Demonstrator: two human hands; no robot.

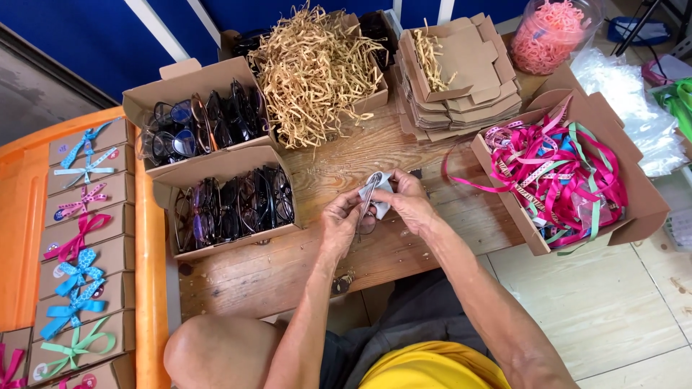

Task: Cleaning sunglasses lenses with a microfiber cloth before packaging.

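Over the wooden table (pixel 288 266), my left hand (pixel 341 220) grips a pair of thin-framed glasses (pixel 366 209) edge-on. My right hand (pixel 409 202) presses a small white cloth (pixel 380 194) against the glasses, its fingers closed on the cloth. The lenses are mostly hidden by the fingers and the cloth. Both hands meet just right of a cardboard box of dark glasses (pixel 234 205).
A second box of glasses (pixel 194 122) sits behind the first. Shredded paper straw (pixel 313 65), a stack of flat cardboard boxes (pixel 461 72), a box of coloured ribbons (pixel 562 173) and a jar of pink pieces (pixel 551 32) ring the table. Ribbon-tied boxes (pixel 79 238) fill an orange tray at left.
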